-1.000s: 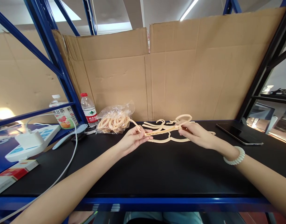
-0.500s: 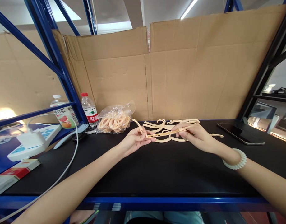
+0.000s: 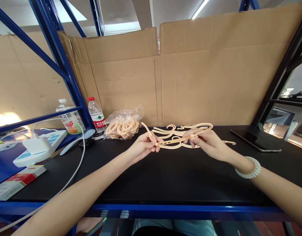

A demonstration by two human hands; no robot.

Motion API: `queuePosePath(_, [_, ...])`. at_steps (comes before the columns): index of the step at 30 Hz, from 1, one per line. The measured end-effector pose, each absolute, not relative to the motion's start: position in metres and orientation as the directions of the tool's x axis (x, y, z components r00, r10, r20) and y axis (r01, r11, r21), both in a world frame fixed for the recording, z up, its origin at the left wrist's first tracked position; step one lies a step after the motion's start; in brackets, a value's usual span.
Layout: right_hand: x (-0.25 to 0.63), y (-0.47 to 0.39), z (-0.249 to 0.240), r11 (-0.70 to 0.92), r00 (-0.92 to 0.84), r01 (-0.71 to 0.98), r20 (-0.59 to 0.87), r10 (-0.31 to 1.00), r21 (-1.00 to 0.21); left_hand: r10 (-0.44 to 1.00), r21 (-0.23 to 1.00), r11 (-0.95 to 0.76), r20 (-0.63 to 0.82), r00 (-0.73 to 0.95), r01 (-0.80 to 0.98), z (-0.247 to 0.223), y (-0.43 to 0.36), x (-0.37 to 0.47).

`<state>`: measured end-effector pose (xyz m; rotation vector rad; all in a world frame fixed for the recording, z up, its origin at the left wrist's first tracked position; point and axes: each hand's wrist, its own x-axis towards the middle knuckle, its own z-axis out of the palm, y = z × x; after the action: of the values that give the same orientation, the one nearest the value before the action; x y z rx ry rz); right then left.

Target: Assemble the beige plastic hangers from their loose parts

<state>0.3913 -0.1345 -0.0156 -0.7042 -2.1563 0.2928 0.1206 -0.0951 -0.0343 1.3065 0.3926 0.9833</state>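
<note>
Between both hands I hold a beige plastic hanger (image 3: 174, 141), its slotted edge turned toward me. My left hand (image 3: 140, 147) is closed on its left end, thumb and fingers pinched where a thin curved hanger arm (image 3: 146, 128) rises up and to the left. The joint itself is largely covered by the fingertips. My right hand (image 3: 207, 140) grips the right end of the same hanger between thumb and fingers. Just behind, several more beige hangers (image 3: 170, 147) lie on the black tabletop (image 3: 175, 183), partly hidden by the held one and my right hand.
A clear bag of beige curved parts (image 3: 122, 127) lies behind my left hand, beside a red-capped water bottle (image 3: 97, 114). Left stand a power strip (image 3: 25, 159), a hairbrush (image 3: 72, 144), a cable and a box (image 3: 20, 181). A dark tablet (image 3: 255, 141) lies right; cardboard (image 3: 202, 72) walls the back.
The fingers of my left hand have curled in closer around the hanger's left end. My right hand keeps its grip almost unmoved. The whole view has shifted slightly.
</note>
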Motion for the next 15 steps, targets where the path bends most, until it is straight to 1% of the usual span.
queuePosePath(9, [0.382, -0.14, -0.02, 0.837, -0.458, 0.394, 0.709, 0.537, -0.38, 0.857, 0.9, -0.147, 0.323, 0.402, -0.411, -0.043, -0.098, 0.13])
queuePosePath(12, [0.38, -0.141, -0.021, 0.831, -0.419, 0.387, 0.727, 0.544, -0.399, 0.882, 0.894, -0.17, 0.326, 0.341, -0.415, -0.045, -0.099, 0.134])
queuePosePath(15, [0.377, -0.142, -0.022, 0.81, -0.366, 0.367, 0.729, 0.578, -0.458, 0.905, 0.889, -0.163, 0.307, 0.294, -0.428, -0.046, -0.101, 0.136])
